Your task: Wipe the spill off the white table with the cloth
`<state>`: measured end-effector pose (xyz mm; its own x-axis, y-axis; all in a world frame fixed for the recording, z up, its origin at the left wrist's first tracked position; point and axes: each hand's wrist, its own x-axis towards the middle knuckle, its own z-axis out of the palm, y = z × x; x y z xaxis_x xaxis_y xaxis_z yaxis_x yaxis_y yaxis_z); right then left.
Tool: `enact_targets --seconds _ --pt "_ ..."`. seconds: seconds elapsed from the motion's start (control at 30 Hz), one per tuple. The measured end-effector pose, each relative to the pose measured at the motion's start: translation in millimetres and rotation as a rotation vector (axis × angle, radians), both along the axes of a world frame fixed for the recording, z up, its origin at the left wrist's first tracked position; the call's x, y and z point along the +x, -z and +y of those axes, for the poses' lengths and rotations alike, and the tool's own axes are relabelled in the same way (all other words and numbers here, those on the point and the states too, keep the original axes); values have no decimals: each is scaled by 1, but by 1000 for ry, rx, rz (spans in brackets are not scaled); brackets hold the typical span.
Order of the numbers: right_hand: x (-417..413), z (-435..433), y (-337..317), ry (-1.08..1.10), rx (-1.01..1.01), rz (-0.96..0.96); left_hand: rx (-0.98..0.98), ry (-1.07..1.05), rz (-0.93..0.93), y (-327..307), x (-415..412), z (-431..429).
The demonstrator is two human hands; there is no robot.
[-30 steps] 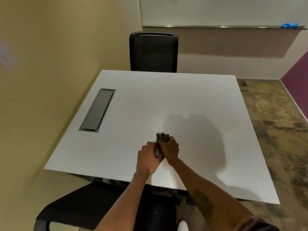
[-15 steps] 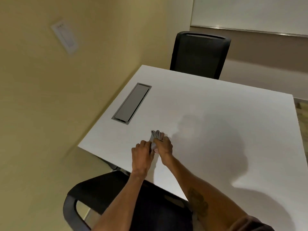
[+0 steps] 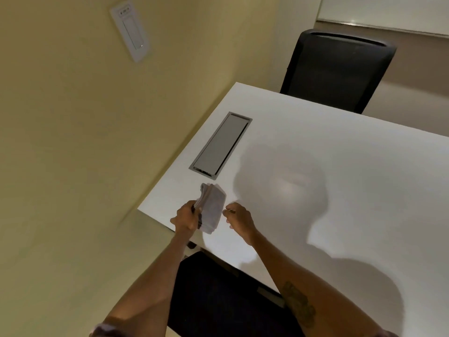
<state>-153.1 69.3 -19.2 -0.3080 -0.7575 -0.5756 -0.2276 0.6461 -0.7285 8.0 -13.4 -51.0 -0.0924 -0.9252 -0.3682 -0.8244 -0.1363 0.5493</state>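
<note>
Since half a second ago, both hands no longer clamp the cloth (image 3: 211,208) together: my right hand (image 3: 239,218) has let go and now sits just beside it, while my left hand (image 3: 187,218) alone keeps hold. The view has also swung left, so the table's left edge and the wall fill more of the picture.

That cloth is pale grey, folded into a thick pad of several layers, with the stacked edges showing at its far end. It lies low over the near left corner of the white table (image 3: 340,190), just this side of the grey cable hatch (image 3: 220,145); whether it rests flat on the surface or is slightly lifted I cannot tell. My left grip is closed on its near left edge, fingers curled over the fold. My right grip is loosely curled and holds nothing that I can make out.

I judge the fold is there to give a firm pad that one hand can press and push. The freed right hand looks ready to steady or rejoin.

No spill is visible to me; the tabletop shows only my own shadow and a soft glare patch.

Beyond that, a black chair (image 3: 337,71) stands at the far side, another chair seat (image 3: 218,295) is below my arms, and a wall switch plate (image 3: 130,30) is on the yellow wall.
</note>
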Motion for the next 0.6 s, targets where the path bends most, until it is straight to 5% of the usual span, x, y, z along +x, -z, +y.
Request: enact_targets --seconds 0.17,0.27,0.6 --pt "-2 1 8 -18 67 41 106 -63 19 20 12 -28" --pt "-6 6 7 -8 82 58 107 -26 -139 10 9 -30" --pt "-12 21 -6 6 97 98 -156 159 -334 4 3 -26"
